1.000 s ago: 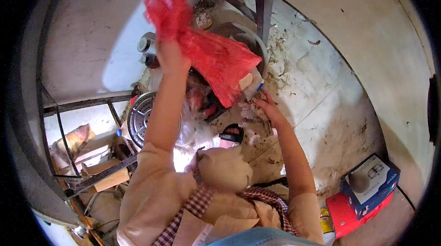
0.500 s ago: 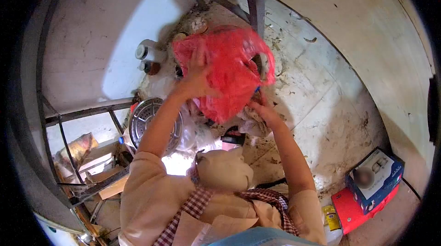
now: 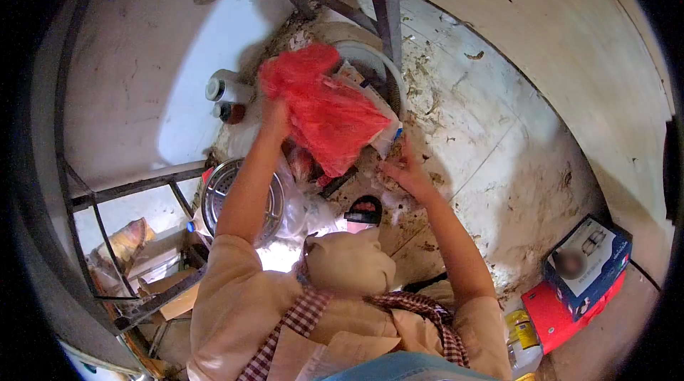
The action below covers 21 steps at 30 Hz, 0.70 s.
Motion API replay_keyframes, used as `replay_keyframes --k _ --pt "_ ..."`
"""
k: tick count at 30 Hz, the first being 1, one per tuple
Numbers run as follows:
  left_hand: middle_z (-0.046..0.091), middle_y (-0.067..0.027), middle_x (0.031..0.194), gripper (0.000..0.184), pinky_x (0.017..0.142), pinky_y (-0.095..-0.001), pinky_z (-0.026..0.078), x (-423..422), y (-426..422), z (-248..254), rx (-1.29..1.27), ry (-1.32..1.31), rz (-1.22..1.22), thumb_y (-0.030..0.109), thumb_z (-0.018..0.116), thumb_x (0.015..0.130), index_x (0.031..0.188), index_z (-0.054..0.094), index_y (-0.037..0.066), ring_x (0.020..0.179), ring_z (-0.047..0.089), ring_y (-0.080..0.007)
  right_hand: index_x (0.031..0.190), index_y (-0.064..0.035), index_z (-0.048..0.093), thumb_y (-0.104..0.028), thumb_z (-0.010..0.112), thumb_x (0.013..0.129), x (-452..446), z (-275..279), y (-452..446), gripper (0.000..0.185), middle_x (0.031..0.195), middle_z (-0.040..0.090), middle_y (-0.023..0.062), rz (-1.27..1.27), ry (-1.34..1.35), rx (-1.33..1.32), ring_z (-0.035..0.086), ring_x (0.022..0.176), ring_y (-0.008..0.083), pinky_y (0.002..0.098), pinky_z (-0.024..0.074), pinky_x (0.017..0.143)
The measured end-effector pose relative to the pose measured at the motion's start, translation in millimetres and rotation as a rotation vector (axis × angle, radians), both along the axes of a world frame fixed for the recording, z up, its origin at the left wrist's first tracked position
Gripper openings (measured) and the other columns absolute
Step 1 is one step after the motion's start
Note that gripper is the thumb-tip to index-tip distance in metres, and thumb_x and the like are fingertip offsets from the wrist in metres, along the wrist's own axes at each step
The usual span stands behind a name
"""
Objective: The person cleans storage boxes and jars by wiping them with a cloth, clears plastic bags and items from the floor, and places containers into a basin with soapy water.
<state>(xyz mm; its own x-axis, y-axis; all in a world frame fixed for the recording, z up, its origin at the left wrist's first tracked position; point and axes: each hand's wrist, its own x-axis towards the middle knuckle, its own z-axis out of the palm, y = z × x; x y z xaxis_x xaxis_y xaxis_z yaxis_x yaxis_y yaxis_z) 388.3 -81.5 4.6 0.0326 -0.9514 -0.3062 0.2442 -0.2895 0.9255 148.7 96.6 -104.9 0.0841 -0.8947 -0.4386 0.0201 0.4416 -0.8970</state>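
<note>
My left hand (image 3: 278, 119) is closed on the left side of a crumpled red plastic bag (image 3: 335, 121), its fingertips partly hidden by the bag. Under the bag's right side a white carton or packet (image 3: 388, 137) with a blue corner pokes out. Beside that corner is my right hand (image 3: 408, 173), its thumb and forefinger apart, just above crumpled, dirty material on the floor. Behind the bag shows the pale rim of a round tub (image 3: 400, 82) with a ribbed hose inside.
A perforated metal disc (image 3: 214, 199) and clear plastic bags lie by my left arm. Two jars (image 3: 231, 89) stand near the wall. Metal frame bars (image 3: 385, 11) rise behind. To the right are a blue box (image 3: 588, 263), a red bag (image 3: 545, 317) and a yellow-labelled bottle (image 3: 524, 331).
The red bag has bunched up and shifted left with my left hand, uncovering the tub rim and white carton. My right hand has moved slightly down.
</note>
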Motion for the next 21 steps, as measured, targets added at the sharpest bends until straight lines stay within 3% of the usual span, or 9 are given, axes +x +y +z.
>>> replay_keyframes --k 3,5,6,7,9,14,16,21 --pt "0.057 -0.0112 0.116 0.035 0.087 -0.0394 0.049 11 -24 31 -0.157 0.227 -0.128 0.028 0.049 0.093 0.122 0.049 0.007 0.100 0.057 -0.0265 0.147 -0.0094 0.002 -0.027 0.073 0.078 -14 20 -7 0.100 0.128 0.043 0.0144 -0.027 -0.081 0.041 0.053 0.101 0.0196 0.0318 0.0451 0.087" --pt "0.057 -0.0113 0.116 0.040 0.087 -0.0401 0.049 5 -26 52 -0.177 0.352 -0.073 0.034 0.049 0.093 0.122 0.048 0.007 0.100 0.057 -0.0268 0.146 -0.0075 0.003 -0.027 0.073 0.078 -21 23 -8 0.100 0.137 0.038 0.0145 -0.006 -0.108 0.084 0.051 0.104 0.0202 0.0324 0.0442 0.089" --pt "0.057 -0.0114 0.116 0.042 0.087 -0.0405 0.049 1 -27 63 -0.184 0.415 -0.043 0.037 0.049 0.092 0.121 0.048 0.006 0.100 0.057 -0.0270 0.146 -0.0079 0.003 -0.026 0.073 0.078 -23 21 -8 0.100 0.137 0.039 0.0144 0.012 -0.093 0.102 0.051 0.104 0.0204 0.0326 0.0441 0.089" --pt "0.055 -0.0110 0.117 0.042 0.088 -0.0415 0.048 -8 -28 78 -0.317 0.194 -0.062 0.037 0.046 0.093 0.122 0.048 0.007 0.100 0.057 -0.0277 0.146 -0.0084 0.004 -0.026 0.073 0.078 -24 21 -7 0.100 0.136 0.039 0.0142 0.034 -0.080 0.122 0.051 0.104 0.0206 0.0327 0.0440 0.090" --pt "0.056 -0.0104 0.115 0.039 0.087 -0.0413 0.048 -21 -30 104 -0.423 0.093 -0.029 0.035 0.046 0.093 0.120 0.049 0.007 0.100 0.057 -0.0276 0.147 -0.0097 0.005 -0.027 0.074 0.077 -26 24 -7 0.099 0.133 0.042 0.0143 0.014 -0.134 0.086 0.051 0.103 0.0211 0.0334 0.0443 0.089" --pt "0.057 -0.0090 0.111 0.031 0.086 -0.0408 0.049 -54 -38 153 -0.503 0.272 0.210 0.029 0.046 0.093 0.115 0.051 0.008 0.099 0.058 -0.0273 0.147 -0.0117 0.007 -0.029 0.074 0.076 -24 28 -10 0.099 0.121 0.051 0.0145 0.036 -0.127 0.085 0.053 0.101 0.0226 0.0343 0.0449 0.087" --pt "0.057 -0.0084 0.110 0.028 0.085 -0.0406 0.049 -70 -43 162 -0.507 0.329 0.322 0.027 0.046 0.092 0.112 0.051 0.008 0.098 0.058 -0.0272 0.147 -0.0117 0.006 -0.030 0.074 0.076 -21 24 -10 0.100 0.115 0.055 0.0144 0.020 -0.138 0.013 0.054 0.101 0.0231 0.0340 0.0450 0.086" --pt "0.058 -0.0070 0.106 0.019 0.083 -0.0397 0.050 -102 -41 139 -0.486 0.344 0.519 0.019 0.046 0.091 0.107 0.053 0.009 0.097 0.058 -0.0266 0.147 -0.0118 0.005 -0.035 0.073 0.076 -31 44 -16 0.101 0.120 0.052 0.0159 0.054 -0.097 0.071 0.050 0.109 0.0246 0.0351 0.0425 0.091"
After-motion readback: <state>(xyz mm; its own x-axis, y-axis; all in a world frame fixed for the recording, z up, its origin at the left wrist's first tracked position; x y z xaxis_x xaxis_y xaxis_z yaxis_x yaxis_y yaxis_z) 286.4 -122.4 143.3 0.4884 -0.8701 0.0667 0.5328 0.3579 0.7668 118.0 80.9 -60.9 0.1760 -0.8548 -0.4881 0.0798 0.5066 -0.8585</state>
